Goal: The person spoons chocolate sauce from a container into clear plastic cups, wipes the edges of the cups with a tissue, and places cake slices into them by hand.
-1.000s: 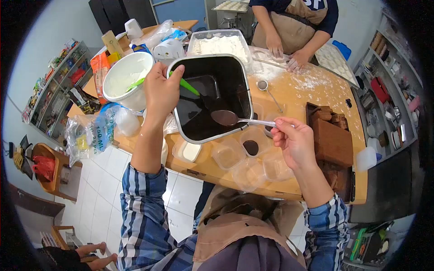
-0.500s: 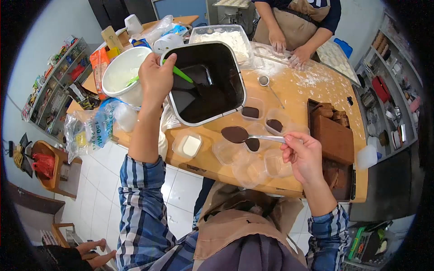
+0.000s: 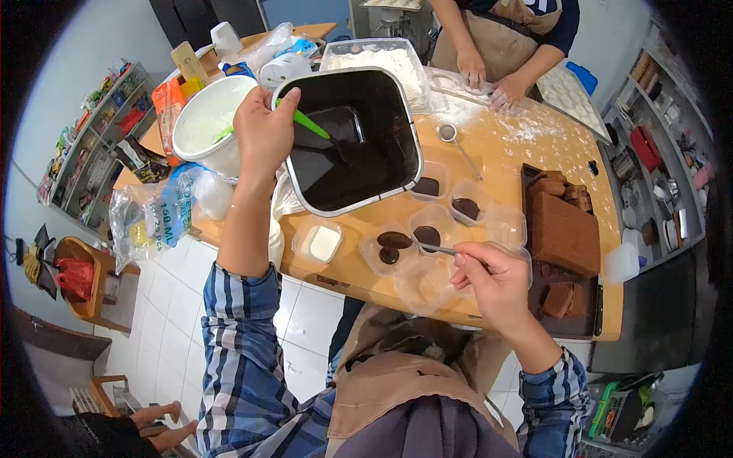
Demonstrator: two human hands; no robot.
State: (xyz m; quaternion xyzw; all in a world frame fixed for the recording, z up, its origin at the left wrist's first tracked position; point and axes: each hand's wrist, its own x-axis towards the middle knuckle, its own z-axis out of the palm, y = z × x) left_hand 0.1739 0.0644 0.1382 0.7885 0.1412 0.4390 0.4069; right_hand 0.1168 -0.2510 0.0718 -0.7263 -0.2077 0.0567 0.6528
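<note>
My left hand [image 3: 263, 136] grips the near-left rim of a square dark pan [image 3: 359, 172], tilted, with dark liquid and a green-handled spatula [image 3: 311, 126] inside. A metal spoon [image 3: 435, 248] is pinched in my right hand [image 3: 492, 284]. The spoon's bowl holds chocolate over a clear plastic cup [image 3: 372, 258], where a dark patch lies on the bottom. Other clear cups with dark chocolate [image 3: 466, 208] stand beside it. One more clear cup [image 3: 421, 286], near the table's front edge, shows no chocolate.
Brown cake [image 3: 565, 233] lies on a dark tray at the right. A small container of white cream [image 3: 324, 243], a white bucket [image 3: 210, 126], a flour tub [image 3: 374, 57] and a small strainer [image 3: 447, 133] stand around. Across the table, a co-worker's hands [image 3: 508, 91] touch floury dough.
The spoon has moved down and slightly left from above the cups to the left cup, where chocolate now shows. The pan has shifted slightly right.
</note>
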